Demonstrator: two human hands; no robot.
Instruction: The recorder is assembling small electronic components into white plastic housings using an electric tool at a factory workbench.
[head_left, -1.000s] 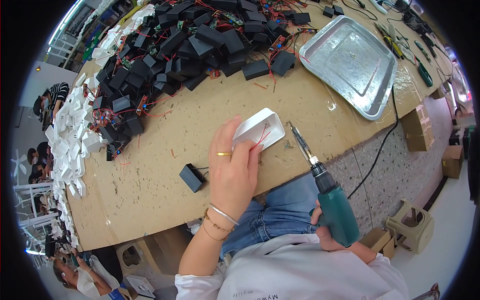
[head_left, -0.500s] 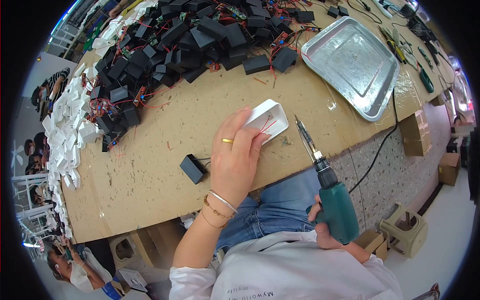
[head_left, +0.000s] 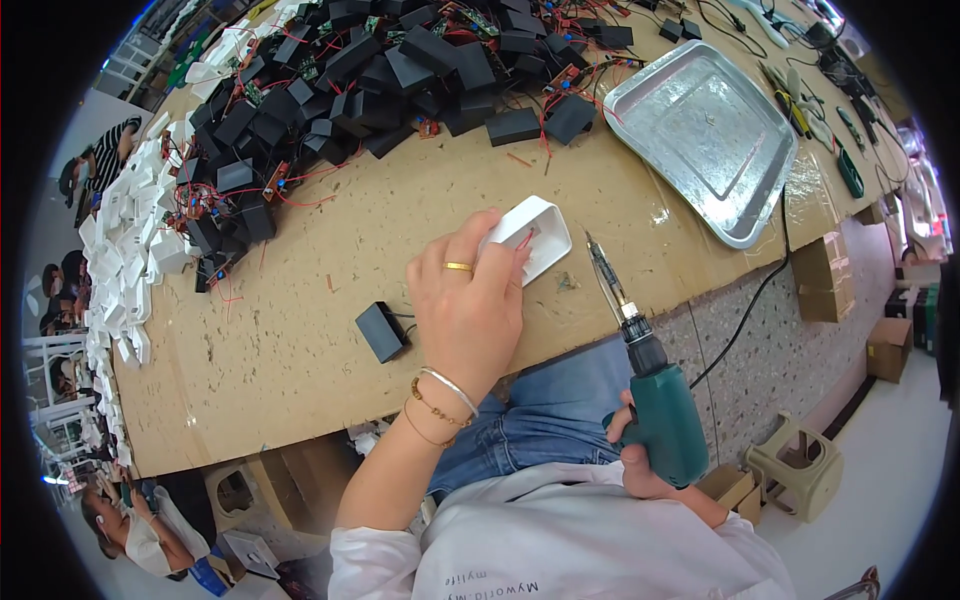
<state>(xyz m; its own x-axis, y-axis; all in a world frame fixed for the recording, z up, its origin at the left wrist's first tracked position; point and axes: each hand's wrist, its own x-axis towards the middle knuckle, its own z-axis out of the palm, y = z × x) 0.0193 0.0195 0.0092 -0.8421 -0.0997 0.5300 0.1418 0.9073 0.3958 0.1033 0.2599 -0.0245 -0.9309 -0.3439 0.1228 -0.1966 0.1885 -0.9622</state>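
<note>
- Clamped on a white box [head_left: 550, 243], left hand [head_left: 467, 310] reaches inside near red wires [head_left: 526, 240]
- Right hand [head_left: 643, 474] grips a green soldering gun [head_left: 672, 420], tip [head_left: 592, 246] near the box

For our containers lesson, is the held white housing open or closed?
Open: the white housing shows its hollow inside, red wires visible within.

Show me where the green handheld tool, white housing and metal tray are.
Green handheld tool [head_left: 648, 352]: head view, on its black collar.
White housing [head_left: 549, 240]: head view, on its inside.
Metal tray [head_left: 715, 155]: head view, on its flat bottom.
</note>
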